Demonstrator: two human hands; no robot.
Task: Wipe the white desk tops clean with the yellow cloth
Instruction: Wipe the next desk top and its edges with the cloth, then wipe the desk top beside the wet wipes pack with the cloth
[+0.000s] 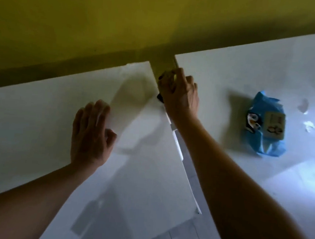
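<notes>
A: Where are the hands?

B: The left hand (90,133) lies flat on the left desk top (31,113), fingers straight and spread a little, holding nothing. The right hand (179,94) is further from the person, at the gap between the two desks, with its fingers curled over the near-side edge of the right desk top (251,70).

A: And the yellow cloth?

B: Something yellowish (168,76) shows under the right hand's fingertips, just at the gap. It may be the cloth, but the light is dim, the wall (104,21) behind is yellow too, and I cannot tell for sure. So whether that hand grips the cloth or only the desk edge is unclear.

A: Anything else nearby?

B: A blue packet (265,126) with a pale label lies on the right desk top, to the right of the right hand and apart from it. Beyond the packet, further right, are a few small white scraps (308,124).
</notes>
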